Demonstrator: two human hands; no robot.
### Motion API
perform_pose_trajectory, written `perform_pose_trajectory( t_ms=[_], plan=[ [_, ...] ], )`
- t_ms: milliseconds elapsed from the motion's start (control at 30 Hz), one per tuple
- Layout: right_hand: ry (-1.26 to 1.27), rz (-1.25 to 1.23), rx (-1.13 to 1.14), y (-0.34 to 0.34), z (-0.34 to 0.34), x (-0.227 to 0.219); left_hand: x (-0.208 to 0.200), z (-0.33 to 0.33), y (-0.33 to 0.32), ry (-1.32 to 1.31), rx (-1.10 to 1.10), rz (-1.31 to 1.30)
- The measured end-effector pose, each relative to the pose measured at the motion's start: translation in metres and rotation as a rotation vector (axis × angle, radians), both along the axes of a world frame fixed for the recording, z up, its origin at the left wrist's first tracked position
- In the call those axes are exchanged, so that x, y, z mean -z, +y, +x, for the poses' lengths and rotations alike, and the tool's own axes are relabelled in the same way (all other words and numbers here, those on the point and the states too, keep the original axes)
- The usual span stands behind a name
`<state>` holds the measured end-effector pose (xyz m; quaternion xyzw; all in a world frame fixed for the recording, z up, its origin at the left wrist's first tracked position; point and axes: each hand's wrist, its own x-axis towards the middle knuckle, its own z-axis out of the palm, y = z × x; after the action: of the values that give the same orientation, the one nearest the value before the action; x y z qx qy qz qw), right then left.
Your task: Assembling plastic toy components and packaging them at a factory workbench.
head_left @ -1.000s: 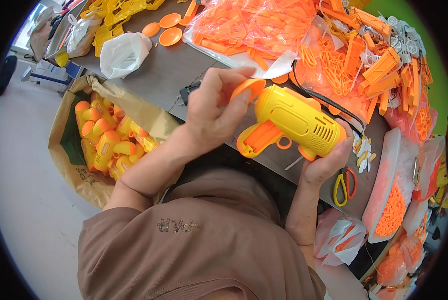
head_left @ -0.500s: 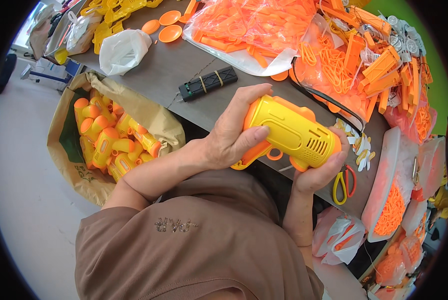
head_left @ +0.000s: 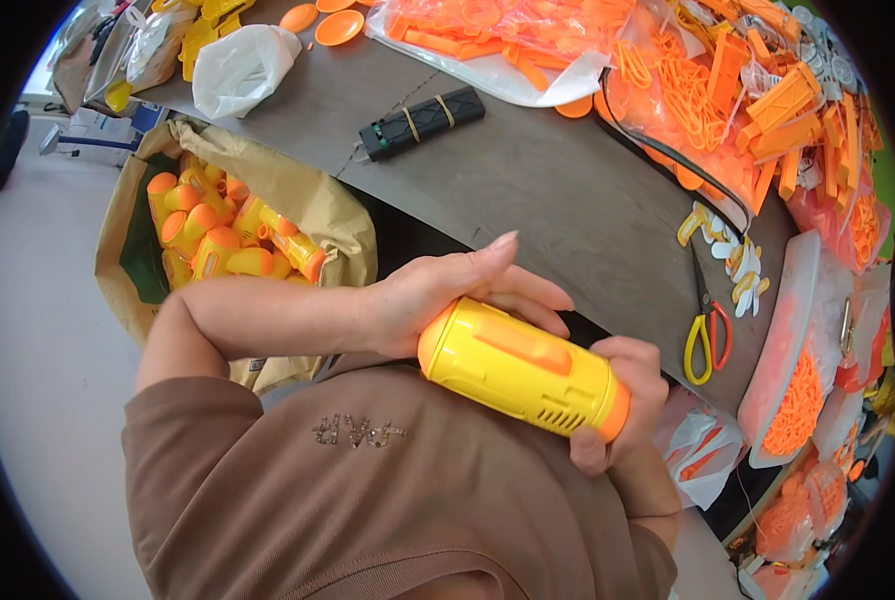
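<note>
A grey-brown tabletop point(head_left: 558, 200) carried a plastic-wrapped heap of orange parts point(head_left: 528, 35) at its far side. By its near edge, at the left, stood a brown paper bag point(head_left: 333, 220) of yellow-and-orange pieces. The yellow toy body point(head_left: 503, 375) lay tilted between the hands, before the person's shirt — the left hand point(head_left: 438, 295) flat-palmed against one orange end, fingers extended, the right hand point(head_left: 640, 385) clamped around the other. A banded black device point(head_left: 423, 123) and scissors point(head_left: 706, 303) rested beyond.

The yellow housing point(head_left: 516, 374) is smooth, glossy plastic.
</note>
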<state>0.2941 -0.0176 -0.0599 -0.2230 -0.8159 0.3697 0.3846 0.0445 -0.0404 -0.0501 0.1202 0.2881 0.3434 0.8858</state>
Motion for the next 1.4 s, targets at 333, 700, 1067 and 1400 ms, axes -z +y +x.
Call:
perform_pose_trajectory(
  t_ms=[333, 700, 1067, 1400],
  plan=[
    [0.183, 0.332, -0.221, 0.008, -0.007, -0.006, -0.005, 0.005, 0.001, 0.103, 0.104, 0.382],
    [0.260, -0.148, 0.581, 0.081, -0.025, 0.043, 0.015, 0.006, 0.067, 0.347, -0.292, 0.451],
    [-0.243, 0.311, 0.626, 0.158, -0.017, -0.014, 0.057, -0.002, 0.072, 1.108, -0.295, 1.234],
    [-0.854, 0.500, 0.462, 0.240, -0.029, 0.007, 0.065, -0.001, 0.076, 0.963, -0.334, 1.112]
  ],
)
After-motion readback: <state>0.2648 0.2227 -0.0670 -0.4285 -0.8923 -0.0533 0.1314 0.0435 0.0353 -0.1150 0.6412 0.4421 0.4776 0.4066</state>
